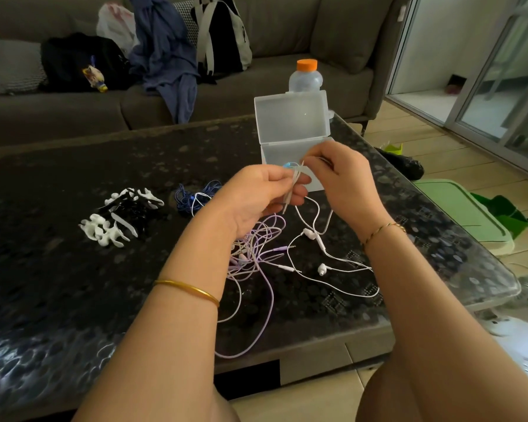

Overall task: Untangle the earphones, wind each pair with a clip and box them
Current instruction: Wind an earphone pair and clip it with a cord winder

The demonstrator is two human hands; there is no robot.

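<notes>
1. The left hand is curled round a small clip, blue at its top. It pinches strands of white cable against the clip between thumb and fingers.
2. The right hand pinches the same white cable just beside the clip's top. The two hands nearly touch, raised above the table.
3. From the hands the white earphones trail down. Their buds and plug lie loose on the table, near a purple tangle below the left wrist.
4. This looks like the winding step. To do it well, I would hold the clip steady and feed the cable with light, even tension. The slack should lift off the table clear of the purple tangle, so that none of it drags along.
5. Farther out, a blue pair and a heap of spare clips lie to the left. The open box stands behind the hands, with a bottle behind it.
</notes>
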